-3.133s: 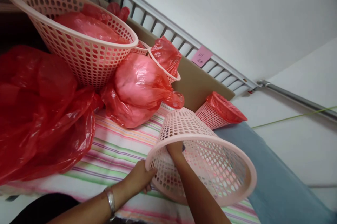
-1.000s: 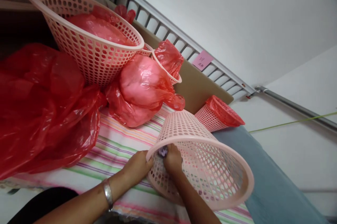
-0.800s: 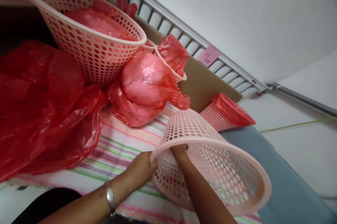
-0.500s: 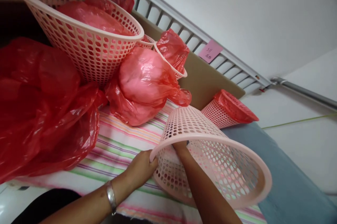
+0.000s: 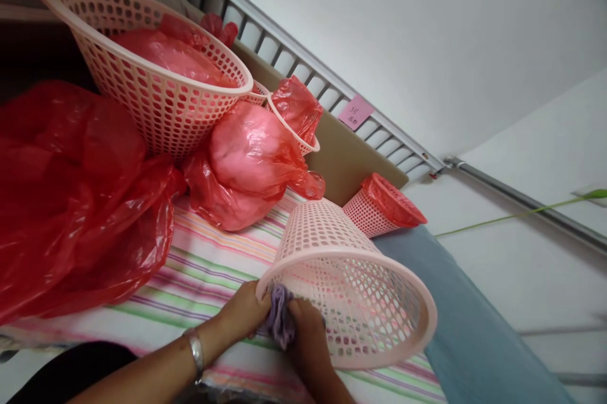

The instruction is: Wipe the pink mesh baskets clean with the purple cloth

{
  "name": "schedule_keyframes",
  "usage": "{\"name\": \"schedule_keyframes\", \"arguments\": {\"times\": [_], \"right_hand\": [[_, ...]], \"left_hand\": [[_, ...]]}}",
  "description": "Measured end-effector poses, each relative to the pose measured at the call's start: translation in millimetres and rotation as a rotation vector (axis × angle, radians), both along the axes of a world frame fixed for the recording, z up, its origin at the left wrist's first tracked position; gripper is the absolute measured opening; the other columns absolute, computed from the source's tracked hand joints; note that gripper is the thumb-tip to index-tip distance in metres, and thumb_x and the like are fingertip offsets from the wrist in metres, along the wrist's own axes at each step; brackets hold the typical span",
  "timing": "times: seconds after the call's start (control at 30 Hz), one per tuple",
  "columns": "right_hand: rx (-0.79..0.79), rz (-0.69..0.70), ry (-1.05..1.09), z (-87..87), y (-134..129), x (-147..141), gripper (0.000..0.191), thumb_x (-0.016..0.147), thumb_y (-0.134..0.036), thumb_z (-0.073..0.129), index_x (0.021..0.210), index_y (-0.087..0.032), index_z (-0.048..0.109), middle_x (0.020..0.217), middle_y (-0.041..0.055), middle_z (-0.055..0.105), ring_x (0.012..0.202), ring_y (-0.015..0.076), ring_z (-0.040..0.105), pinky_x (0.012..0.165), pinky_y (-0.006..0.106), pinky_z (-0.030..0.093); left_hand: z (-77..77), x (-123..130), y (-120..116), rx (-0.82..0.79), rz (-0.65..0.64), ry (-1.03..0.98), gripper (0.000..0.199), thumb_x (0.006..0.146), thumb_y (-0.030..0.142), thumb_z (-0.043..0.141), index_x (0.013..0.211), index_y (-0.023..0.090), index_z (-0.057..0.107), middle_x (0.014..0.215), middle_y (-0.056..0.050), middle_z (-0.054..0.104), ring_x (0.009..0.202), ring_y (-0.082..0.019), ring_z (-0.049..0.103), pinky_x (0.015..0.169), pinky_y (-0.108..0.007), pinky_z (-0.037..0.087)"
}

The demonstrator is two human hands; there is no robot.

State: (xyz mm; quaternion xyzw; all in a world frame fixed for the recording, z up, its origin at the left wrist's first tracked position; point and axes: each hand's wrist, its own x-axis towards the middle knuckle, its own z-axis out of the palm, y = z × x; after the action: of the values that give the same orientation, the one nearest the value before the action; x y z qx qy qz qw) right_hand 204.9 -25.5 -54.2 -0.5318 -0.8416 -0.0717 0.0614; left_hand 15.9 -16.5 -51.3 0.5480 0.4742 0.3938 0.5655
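A pale pink perforated basket (image 5: pixel 327 227) lies on its side on a striped cloth (image 5: pixel 208 265), its mouth facing me. My left hand (image 5: pixel 246 310), with a silver bracelet at the wrist, is closed on the left side of the basket's rim. At the basket's mouth my right hand (image 5: pixel 306 322) is closed around a crumpled purple cloth (image 5: pixel 281 317), which bunches out between the two hands. Part of the left fingers is hidden behind the rim and the cloth.
A large pink basket (image 5: pixel 156 100) holding red bags stands at the upper left. Red plastic bags (image 5: pixel 85 202) fill the left side; a stuffed red bag (image 5: pixel 251 164) lies mid-scene. A smaller lined basket (image 5: pixel 384 205) is behind, beside a blue surface (image 5: pixel 455 303). A metal railing (image 5: pixel 303 56) runs behind.
My right hand has come out from deep inside the basket to its mouth, and the purple cloth now shows in it. The whole view has shifted slightly, and the basket sits further left.
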Motion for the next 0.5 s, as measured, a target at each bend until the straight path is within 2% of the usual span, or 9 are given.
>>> {"name": "schedule_keyframes", "arguments": {"times": [0.1,0.2,0.37,0.5], "right_hand": [[0.0,0.11,0.06,1.9,-29.2,4.1,0.031,0.065,-0.007,0.053,0.09,-0.023,0.056,0.09,0.0039,0.059,0.082,0.021,0.053,0.071,0.031,0.038],[0.023,0.138,0.067,2.8,-32.6,3.9,0.035,0.061,-0.003,0.052,0.091,-0.023,0.055,0.09,0.0041,0.059,0.082,0.0213,0.052,0.071,0.031,0.037],[0.059,0.082,0.019,-0.4,-6.9,-0.3,0.023,0.07,-0.01,0.054,0.09,-0.021,0.056,0.087,0.0052,0.059,0.079,0.0209,0.051,0.07,0.031,0.036],[0.064,-0.087,-0.085,-2.3,38.3,-1.0,0.023,0.074,-0.015,0.054,0.096,-0.019,0.059,0.086,0.0076,0.061,0.079,0.0219,0.054,0.07,0.031,0.037]], "left_hand": [[3.3,-1.6,0.2,0.053,0.017,0.045,0.033,0.081,0.031,0.038,0.072,0.014,0.065,0.05,-0.001,0.057,0.05,-0.015,0.054,0.051,-0.024,0.041],[3.5,-2.6,1.8,0.072,0.028,0.096,0.031,0.079,0.026,0.039,0.075,0.013,0.067,0.056,-0.002,0.062,0.059,-0.017,0.057,0.057,-0.024,0.042],[-1.0,-1.5,6.1,0.118,0.036,0.133,0.03,0.076,0.024,0.042,0.079,0.012,0.07,0.073,-0.007,0.069,0.07,-0.019,0.061,0.061,-0.025,0.043],[0.0,-0.9,6.1,0.098,0.013,0.098,0.032,0.078,0.024,0.042,0.087,0.013,0.071,0.08,-0.007,0.072,0.074,-0.02,0.064,0.063,-0.025,0.044]]}}
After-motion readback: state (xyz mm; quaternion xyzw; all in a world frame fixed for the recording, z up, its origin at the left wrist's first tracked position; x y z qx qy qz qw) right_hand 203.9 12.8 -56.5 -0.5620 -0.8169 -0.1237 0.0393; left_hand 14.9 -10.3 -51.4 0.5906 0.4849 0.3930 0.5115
